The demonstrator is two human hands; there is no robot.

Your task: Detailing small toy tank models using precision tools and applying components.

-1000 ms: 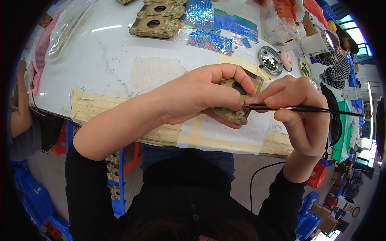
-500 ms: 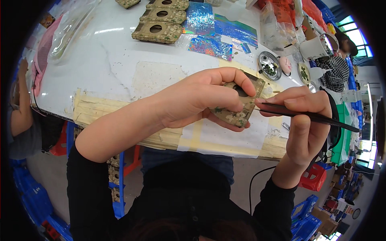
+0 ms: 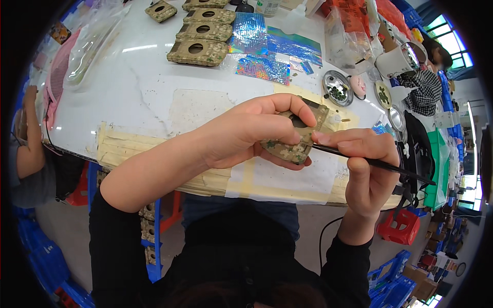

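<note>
My left hand [image 3: 251,123] is closed round a camouflage-patterned model tank hull [image 3: 295,152], fingers over its top and underneath. Part of a dark round hole in the hull shows between thumb and fingers. In my right hand [image 3: 372,154] is a pair of black tweezers [image 3: 387,165], pinched between fingers and thumb. The tweezers' tip meets the hull's side edge near my left thumb. Whether anything sits in the tip is too small to tell.
More camouflage hulls [image 3: 197,51] stand in a row at the back, beside shiny holographic sheets [image 3: 287,46]. To the right are a round metal dish [image 3: 343,81] with small green parts, a green tray [image 3: 436,169] and a white mug [image 3: 393,64]. Other people sit at both sides.
My right hand has moved left and slightly down, bringing the tweezers' tip further onto the hull's edge. The hull and left hand have shifted slightly left. The view has tilted a little.
</note>
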